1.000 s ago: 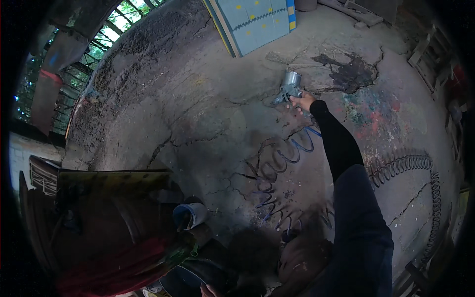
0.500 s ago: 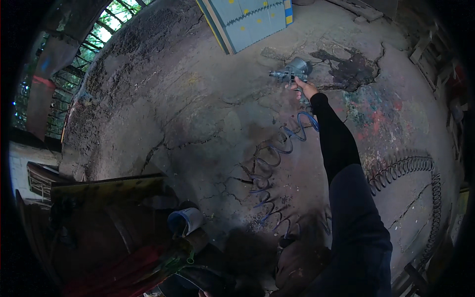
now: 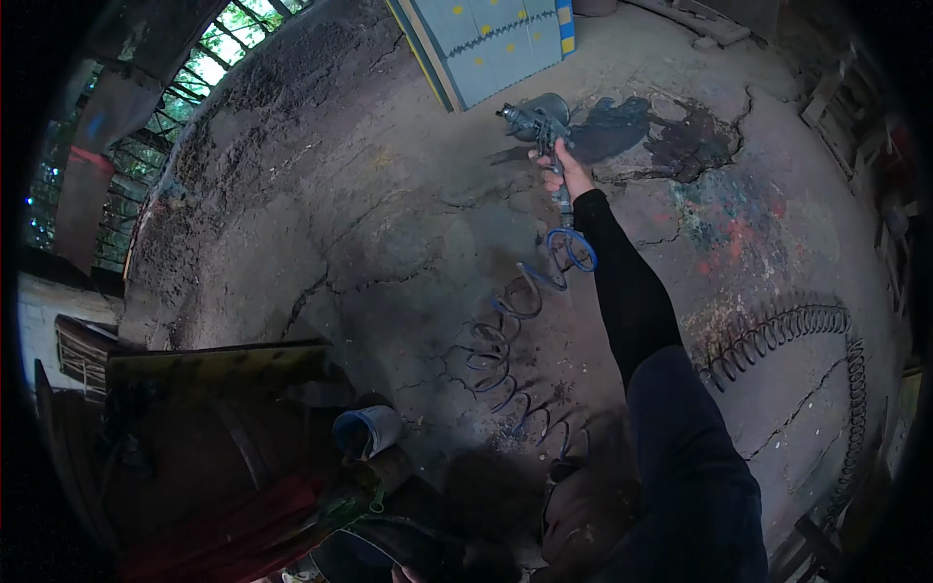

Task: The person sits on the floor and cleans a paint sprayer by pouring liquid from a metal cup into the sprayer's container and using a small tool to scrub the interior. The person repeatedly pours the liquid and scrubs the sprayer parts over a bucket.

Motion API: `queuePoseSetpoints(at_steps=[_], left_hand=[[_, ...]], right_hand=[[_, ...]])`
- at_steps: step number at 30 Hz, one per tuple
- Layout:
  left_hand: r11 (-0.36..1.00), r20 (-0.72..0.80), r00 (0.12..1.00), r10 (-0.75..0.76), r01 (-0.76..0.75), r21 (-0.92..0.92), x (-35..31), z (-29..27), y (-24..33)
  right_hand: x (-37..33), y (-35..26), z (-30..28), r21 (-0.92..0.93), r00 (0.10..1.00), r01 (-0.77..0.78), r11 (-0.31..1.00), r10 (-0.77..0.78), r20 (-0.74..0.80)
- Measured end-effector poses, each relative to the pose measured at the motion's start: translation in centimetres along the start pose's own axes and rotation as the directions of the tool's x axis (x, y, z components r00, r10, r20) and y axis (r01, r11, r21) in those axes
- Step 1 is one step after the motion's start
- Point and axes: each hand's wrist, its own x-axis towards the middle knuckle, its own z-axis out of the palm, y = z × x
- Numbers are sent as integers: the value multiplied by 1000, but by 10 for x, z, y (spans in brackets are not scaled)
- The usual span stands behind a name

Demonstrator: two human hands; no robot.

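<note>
My right hand (image 3: 566,173) is wrapped round the handle of a metal spray gun (image 3: 537,121), held out at arm's length over the cracked floor. The gun has a round cup, and its nozzle points left. From the base of its handle runs a blue coiled air hose (image 3: 525,291), looping down toward me. A dark patch (image 3: 614,126) lies on the floor right of the gun; whether it is wet or shadow I cannot tell. Of my left hand (image 3: 402,574) only a sliver shows at the lower edge, its fingers hidden.
A light blue panel (image 3: 501,49) with yellow spots stands upright beyond the gun. A white bucket (image 3: 369,430) is near a dark bench (image 3: 194,437) at lower left. Another stretch of coiled hose (image 3: 792,330) lies at right. Wooden pieces (image 3: 836,107) line the right edge.
My right hand has moved left and slightly up in the picture with the spray gun, drawing the hose along. The gun's tilt has changed, and dark patches now show on the floor beside it.
</note>
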Motion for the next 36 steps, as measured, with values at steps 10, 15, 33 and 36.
queuePoseSetpoints(at_steps=[10, 15, 33, 36], left_hand=[[998, -50, 997, 59, -59, -1, -10, -13, 41], [990, -56, 996, 70, -77, -118, -17, -21, 41], [185, 37, 998, -55, 46, -982, 2, -52, -20], [144, 16, 978, -209, 47, -989, -16, -96, -19]], right_hand=[[-98, 7, 108, -534, 1000, -27, 845, 18, -22], [-175, 38, 152, -726, 991, -111, 679, 22, -131], [-438, 114, 437, -782, 564, 169, 600, 591, 576], [-469, 161, 450, -788, 438, -217, 576, 779, 448]])
